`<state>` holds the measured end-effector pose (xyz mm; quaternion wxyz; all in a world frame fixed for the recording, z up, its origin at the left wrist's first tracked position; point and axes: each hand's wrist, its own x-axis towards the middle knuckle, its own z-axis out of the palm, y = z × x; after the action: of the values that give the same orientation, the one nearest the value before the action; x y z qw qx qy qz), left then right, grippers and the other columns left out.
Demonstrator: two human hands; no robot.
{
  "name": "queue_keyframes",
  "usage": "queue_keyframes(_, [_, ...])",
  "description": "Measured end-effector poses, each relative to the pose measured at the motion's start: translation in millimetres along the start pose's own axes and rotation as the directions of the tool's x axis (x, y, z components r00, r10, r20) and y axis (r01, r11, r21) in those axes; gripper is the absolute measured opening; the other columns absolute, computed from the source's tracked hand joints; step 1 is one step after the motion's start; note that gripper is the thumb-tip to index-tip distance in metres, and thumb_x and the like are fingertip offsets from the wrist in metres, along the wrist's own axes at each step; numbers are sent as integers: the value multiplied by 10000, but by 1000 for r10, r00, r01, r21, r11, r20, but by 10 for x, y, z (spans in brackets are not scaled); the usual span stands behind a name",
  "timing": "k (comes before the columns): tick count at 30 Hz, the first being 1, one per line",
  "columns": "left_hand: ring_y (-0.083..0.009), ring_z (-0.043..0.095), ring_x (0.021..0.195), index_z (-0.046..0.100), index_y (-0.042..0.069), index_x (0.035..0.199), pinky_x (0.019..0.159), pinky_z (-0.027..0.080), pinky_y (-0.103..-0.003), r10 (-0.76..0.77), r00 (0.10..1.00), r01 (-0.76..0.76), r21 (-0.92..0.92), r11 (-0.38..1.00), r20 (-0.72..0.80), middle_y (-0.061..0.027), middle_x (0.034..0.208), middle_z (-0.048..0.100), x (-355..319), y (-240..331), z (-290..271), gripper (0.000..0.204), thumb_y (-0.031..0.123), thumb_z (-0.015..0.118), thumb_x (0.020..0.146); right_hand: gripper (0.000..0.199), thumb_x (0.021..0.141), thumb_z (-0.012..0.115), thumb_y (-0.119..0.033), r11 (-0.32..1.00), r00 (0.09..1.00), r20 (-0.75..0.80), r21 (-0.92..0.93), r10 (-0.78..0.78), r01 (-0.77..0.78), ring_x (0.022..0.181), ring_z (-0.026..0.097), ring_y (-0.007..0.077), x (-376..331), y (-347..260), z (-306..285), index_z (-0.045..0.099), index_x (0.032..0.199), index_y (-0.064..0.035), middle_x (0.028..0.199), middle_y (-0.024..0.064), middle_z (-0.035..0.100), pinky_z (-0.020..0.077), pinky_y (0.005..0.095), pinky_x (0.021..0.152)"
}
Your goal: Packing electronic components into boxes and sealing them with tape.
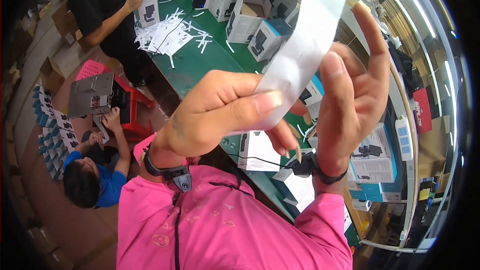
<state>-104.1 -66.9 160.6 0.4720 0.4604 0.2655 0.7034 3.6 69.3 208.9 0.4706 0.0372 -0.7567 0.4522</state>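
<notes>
Two bare hands are raised before the person's pink top (225, 235), busy with a long white strip (311, 32). The left hand (215, 112) is clamped on its lower part, thumb laid over it; the right hand (352, 100) has its thumb by the strip's edge and its forefinger up, and whether it grips I cannot tell from here. I'd take the step to be handling or straightening that strip; the next move seems to call for a steady left pinch and a light right touch, so it doesn't crease. I can make out no writing on it. Beyond, on the green table (205, 60), white cartons (270, 40) show a black device and print too small for me to read. Near them lies a heap of paper strips (170, 35). Off right, a red box (423, 110) carries pale lettering. Across the way, a worker in black (90, 2) handles a blue-topped carton (148, 11); farther left, a worker in blue (104, 187) is low down.
</notes>
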Motion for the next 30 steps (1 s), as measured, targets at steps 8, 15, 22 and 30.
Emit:
queue_keyframes(8, [-209, 671, 883, 594, -133, 1105, 820, 523, -314, -6, 1000, 6, 64, 998, 10, -204, 947, 687, -58, 22, 78, 356, 180, 461, 1000, 622, 847, 592, -12, 996, 999, 23, 81, 39, -41, 737, 644, 114, 106, -124, 41, 325, 1392, 123, 795, 102, 679, 482, 215, 749])
queue_keyframes(15, [-175, 666, 844, 622, -107, 1020, 770, 539, -293, 100, 989, -85, 135, 987, -113, -144, 879, 676, 52, 100, 119, 341, 214, 505, 1000, 679, 828, 589, 20, 981, 994, 67, 167, 89, -99, 763, 653, 129, 0, -144, 18, 283, 1430, 92, 837, 108, 684, 499, 228, 758])
queue_keyframes(22, [-125, 651, 752, 595, -84, 1049, 697, 544, -248, 321, 923, -266, 253, 930, -210, -114, 856, 673, 227, 117, 211, 259, 161, 534, 992, 815, 796, 672, 24, 993, 991, 130, -118, -1, 17, 962, 646, 187, 22, -122, -79, 229, 1480, 12, 1092, 151, 636, 518, 274, 795])
queue_keyframes(30, [-72, 614, 722, 601, -59, 1175, 625, 479, -187, 478, 837, -350, 409, 843, -268, -62, 891, 691, 343, 101, 226, 263, 121, 520, 1001, 401, 788, 775, -131, 255, 648, 431, -672, -628, 695, 1099, 580, 270, 299, -172, -359, 652, 1153, -18, 1167, 155, 632, 474, 363, 890])
